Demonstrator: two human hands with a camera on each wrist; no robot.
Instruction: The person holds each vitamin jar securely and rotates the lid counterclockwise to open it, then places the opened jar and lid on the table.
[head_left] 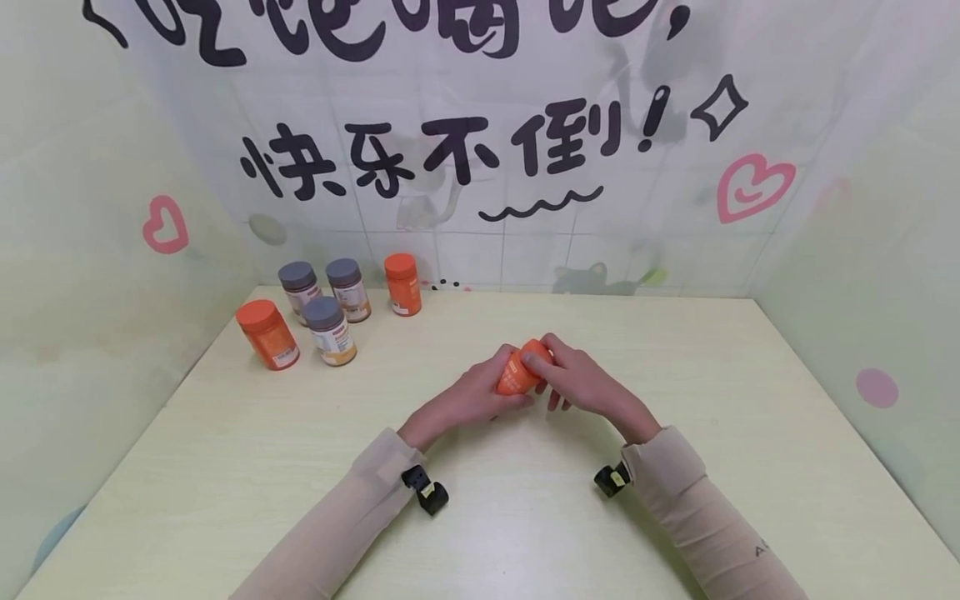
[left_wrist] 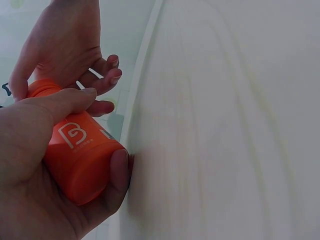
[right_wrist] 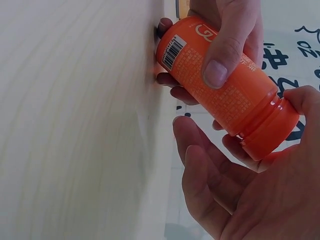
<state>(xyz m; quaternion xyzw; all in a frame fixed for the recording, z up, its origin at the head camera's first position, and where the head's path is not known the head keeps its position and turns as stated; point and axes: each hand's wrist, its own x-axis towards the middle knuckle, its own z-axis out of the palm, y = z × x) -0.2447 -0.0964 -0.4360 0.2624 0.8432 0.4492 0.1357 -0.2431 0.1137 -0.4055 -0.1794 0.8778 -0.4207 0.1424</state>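
While gripped at both ends, orange bottle (head_left: 516, 377): tilted over table (head_left: 517, 533).
Cap (right_wrist: 271, 134): apparently the step in hand; next turn likely needs steady bottle.
Left hand (head_left: 480, 390): grasps body (right_wrist: 215, 102).
Right hand (head_left: 585, 382): pinches cap.
Jars (head_left: 333, 343): grouped back left.

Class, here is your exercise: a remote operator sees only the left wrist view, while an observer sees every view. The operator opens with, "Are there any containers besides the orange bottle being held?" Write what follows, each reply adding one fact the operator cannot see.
Observer: Yes, the head view shows five: three jars with grey-blue lids and two orange jars, towards the far left of the table.
Operator: I see a white logo on the held bottle. What else is printed there?
Observer: The right wrist view shows rows of small white print along its side.
Operator: What colour are the person's sleeves?
Observer: Both are beige in the head view.
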